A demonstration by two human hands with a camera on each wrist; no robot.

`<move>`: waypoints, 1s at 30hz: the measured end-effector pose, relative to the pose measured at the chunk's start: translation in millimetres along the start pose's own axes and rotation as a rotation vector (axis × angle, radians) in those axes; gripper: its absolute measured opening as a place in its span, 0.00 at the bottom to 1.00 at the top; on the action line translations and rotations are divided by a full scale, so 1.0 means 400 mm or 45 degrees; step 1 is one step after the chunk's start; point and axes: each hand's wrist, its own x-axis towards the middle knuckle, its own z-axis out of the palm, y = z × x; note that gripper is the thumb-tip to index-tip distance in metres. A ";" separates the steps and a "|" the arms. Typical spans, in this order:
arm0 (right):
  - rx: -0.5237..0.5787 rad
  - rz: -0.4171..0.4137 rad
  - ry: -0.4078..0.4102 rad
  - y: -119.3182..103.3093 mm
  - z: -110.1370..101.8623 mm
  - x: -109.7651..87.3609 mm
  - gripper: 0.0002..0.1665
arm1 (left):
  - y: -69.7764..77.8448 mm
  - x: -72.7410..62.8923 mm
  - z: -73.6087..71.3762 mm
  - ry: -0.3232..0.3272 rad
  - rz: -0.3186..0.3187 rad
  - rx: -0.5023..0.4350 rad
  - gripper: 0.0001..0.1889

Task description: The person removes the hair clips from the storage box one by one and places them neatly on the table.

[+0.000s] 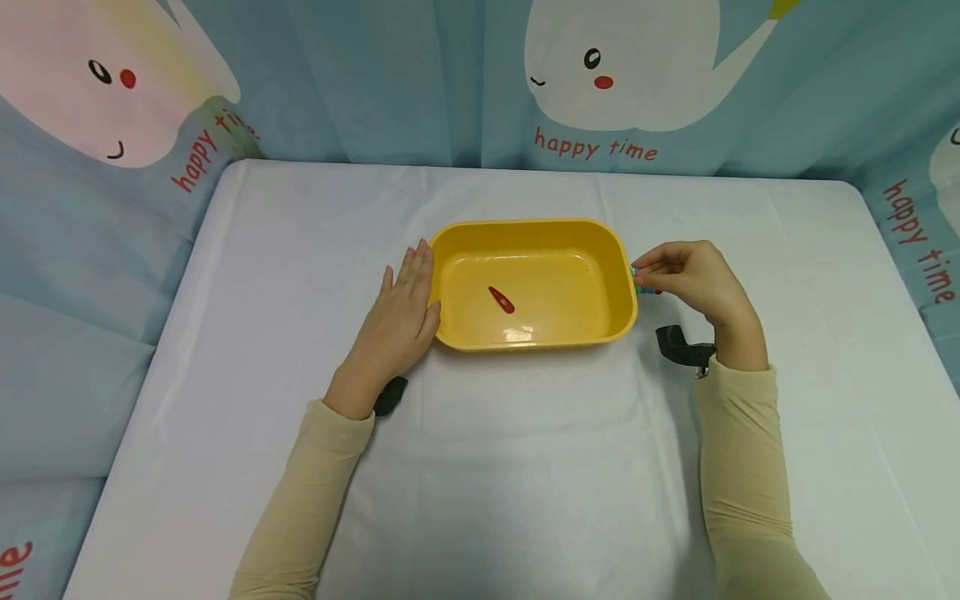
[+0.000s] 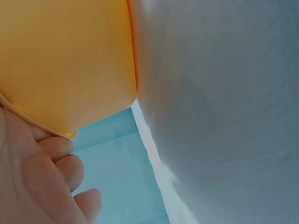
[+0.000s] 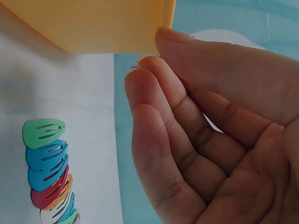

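Note:
A yellow basin [image 1: 532, 342] stands on the white table with one red snap hair clip [image 1: 502, 300] lying inside it. Against the basin's left side rests my left hand [image 1: 400, 317], its fingers straight along the wall and the thumb by the rim. In the left wrist view the fingertips [image 2: 70, 170] show beside the rim. My right hand [image 1: 693, 279] hovers at the basin's right side with thumb and fingers loosely bent; nothing shows between them. Below it, a row of overlapping hair clips [image 3: 49, 177] in green, blue, red, orange and white lies on the table, mostly hidden in the head view.
A white cloth covers the table [image 1: 525, 467]. Behind and beside it hangs a blue curtain [image 1: 390, 83] with white whale figures. Each wrist wears a black camera mount [image 1: 684, 348]; the right one sits low near the tabletop.

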 end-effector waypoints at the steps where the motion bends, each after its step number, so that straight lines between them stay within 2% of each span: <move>1: -0.009 -0.001 -0.001 -0.001 0.000 0.000 0.15 | 0.000 0.000 -0.001 0.000 0.001 0.000 0.33; 11: -0.073 -0.004 -0.026 -0.007 0.009 0.006 0.15 | -0.003 -0.003 -0.003 0.012 0.004 -0.004 0.33; 17: -0.101 -0.016 0.006 -0.015 -0.002 -0.002 0.15 | -0.006 -0.004 -0.003 0.018 0.011 -0.008 0.33; 30: 0.028 -0.078 0.065 -0.036 -0.015 -0.031 0.18 | 0.001 -0.002 -0.008 -0.004 0.006 -0.007 0.33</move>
